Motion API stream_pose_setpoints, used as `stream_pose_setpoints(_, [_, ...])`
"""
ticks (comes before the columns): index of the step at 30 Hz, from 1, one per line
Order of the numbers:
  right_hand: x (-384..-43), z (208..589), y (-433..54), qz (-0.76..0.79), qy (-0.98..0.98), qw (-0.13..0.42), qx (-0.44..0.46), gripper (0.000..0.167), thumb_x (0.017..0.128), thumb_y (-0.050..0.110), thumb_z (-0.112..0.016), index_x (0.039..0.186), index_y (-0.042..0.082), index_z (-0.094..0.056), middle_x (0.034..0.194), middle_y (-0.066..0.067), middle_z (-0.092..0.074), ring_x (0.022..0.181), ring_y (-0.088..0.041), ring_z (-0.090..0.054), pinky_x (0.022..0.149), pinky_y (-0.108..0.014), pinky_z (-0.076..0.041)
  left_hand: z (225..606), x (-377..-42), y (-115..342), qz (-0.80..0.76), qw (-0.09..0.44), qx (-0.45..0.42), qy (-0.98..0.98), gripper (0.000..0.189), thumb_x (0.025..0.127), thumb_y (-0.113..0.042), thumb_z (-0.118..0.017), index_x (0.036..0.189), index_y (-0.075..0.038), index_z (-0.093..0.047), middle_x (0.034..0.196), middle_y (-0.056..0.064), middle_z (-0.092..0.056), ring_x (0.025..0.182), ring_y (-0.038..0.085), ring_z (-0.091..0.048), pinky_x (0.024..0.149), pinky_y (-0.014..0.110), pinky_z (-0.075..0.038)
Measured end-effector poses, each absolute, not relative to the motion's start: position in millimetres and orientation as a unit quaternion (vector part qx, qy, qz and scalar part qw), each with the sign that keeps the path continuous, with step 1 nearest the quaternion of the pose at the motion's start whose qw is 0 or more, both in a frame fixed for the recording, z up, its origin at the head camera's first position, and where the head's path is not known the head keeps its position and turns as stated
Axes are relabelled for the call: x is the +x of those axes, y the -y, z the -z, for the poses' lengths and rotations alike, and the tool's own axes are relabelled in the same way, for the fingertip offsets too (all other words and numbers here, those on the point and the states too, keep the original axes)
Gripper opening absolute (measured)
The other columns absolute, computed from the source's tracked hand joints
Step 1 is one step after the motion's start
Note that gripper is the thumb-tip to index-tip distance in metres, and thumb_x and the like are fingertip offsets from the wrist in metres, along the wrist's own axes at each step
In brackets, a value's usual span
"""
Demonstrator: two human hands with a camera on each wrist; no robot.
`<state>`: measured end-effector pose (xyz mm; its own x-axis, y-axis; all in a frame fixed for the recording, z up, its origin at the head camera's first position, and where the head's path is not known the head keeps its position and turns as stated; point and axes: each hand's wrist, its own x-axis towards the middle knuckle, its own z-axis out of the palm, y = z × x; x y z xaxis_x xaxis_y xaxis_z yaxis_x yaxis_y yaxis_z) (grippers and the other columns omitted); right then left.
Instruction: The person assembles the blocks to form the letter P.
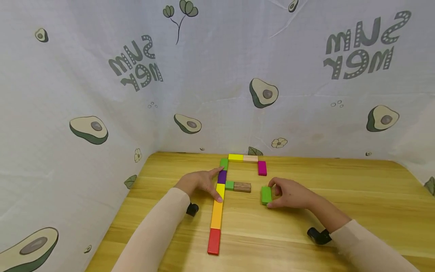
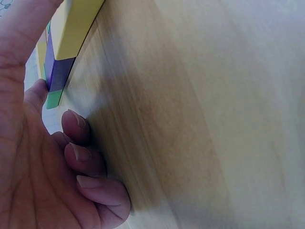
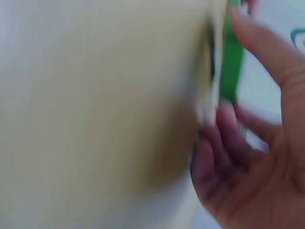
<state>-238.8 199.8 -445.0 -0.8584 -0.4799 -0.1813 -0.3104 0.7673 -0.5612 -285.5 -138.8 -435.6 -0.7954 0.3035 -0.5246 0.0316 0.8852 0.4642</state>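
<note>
My right hand (image 1: 289, 193) pinches a green block (image 1: 266, 195) by its near and far ends, close over the wooden table. In the right wrist view this green block (image 3: 232, 62) is blurred between thumb and fingers. My left hand (image 1: 202, 184) rests at a column of blocks, thumb on the yellow block (image 1: 220, 190) and index finger reaching the upper green block (image 1: 224, 163). Between these lies a purple block (image 1: 222, 176). An orange block (image 1: 216, 214) and a red block (image 1: 214, 241) continue the column nearer. In the left wrist view, the remaining fingers (image 2: 88, 157) curl loosely.
Along the back lie a yellow block (image 1: 235, 157), a pale striped block (image 1: 250, 159) and a magenta block (image 1: 262, 168). A small green block (image 1: 229, 185) and a brown block (image 1: 242, 187) branch right from the column. A printed curtain (image 1: 217, 75) stands behind the table (image 1: 357, 196).
</note>
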Motion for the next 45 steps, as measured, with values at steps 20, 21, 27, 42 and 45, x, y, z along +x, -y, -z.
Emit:
stream_pose_setpoints(20, [-245.7,455.7,-158.8,0.222,-0.969,0.092,-0.059,0.083,0.082,0.06,-0.078,0.128,-0.004,-0.051,0.09,-0.009,-0.067,0.078,-0.022,-0.058,0.067,-0.035,-0.05,432.7,-284.4,137.0,-0.21,0.305,0.098,-0.924,0.128,0.061,-0.058,-0.094,0.16,-0.051,-0.014,0.171,0.005,-0.024,0.156,0.034,-0.026,0.125,0.062,-0.024])
stream_pose_setpoints(21, [-246.1,456.1,-158.8,0.221,-0.969,0.092,-0.056,0.083,0.082,0.06,-0.077,0.128,-0.004,-0.05,0.094,-0.011,-0.068,0.08,-0.023,-0.059,0.069,-0.037,-0.051,432.4,-284.1,137.0,-0.21,0.305,0.097,-0.924,0.127,0.061,-0.058,-0.094,0.16,-0.051,-0.014,0.171,0.004,-0.024,0.157,0.034,-0.026,0.125,0.062,-0.023])
stream_pose_setpoints(27, [-248.0,455.0,-158.9,0.224,-0.969,0.096,-0.045,0.088,0.082,0.063,-0.077,0.132,-0.004,-0.048,0.103,-0.017,-0.069,0.085,-0.027,-0.06,0.075,-0.045,-0.055,433.5,-286.6,136.9,-0.207,0.304,0.094,-0.925,0.128,0.06,-0.058,-0.095,0.161,-0.051,-0.015,0.171,0.003,-0.024,0.157,0.033,-0.025,0.125,0.062,-0.023])
stream_pose_setpoints(42, [-247.8,452.4,-156.3,0.222,-0.969,0.095,-0.051,0.088,0.082,0.062,-0.076,0.135,-0.003,-0.048,0.109,-0.02,-0.07,0.089,-0.03,-0.064,0.077,-0.048,-0.056,431.1,-284.0,137.6,-0.214,0.307,0.09,-0.923,0.128,0.061,-0.056,-0.095,0.161,-0.05,-0.014,0.172,0.005,-0.023,0.157,0.034,-0.024,0.125,0.063,-0.022])
stream_pose_setpoints(45, [-247.4,453.0,-156.4,0.222,-0.969,0.095,-0.051,0.091,0.082,0.063,-0.076,0.136,-0.004,-0.047,0.112,-0.021,-0.07,0.091,-0.031,-0.065,0.079,-0.05,-0.056,431.6,-283.1,137.7,-0.218,0.308,0.088,-0.922,0.129,0.06,-0.056,-0.095,0.161,-0.05,-0.015,0.172,0.005,-0.023,0.157,0.034,-0.024,0.125,0.063,-0.023])
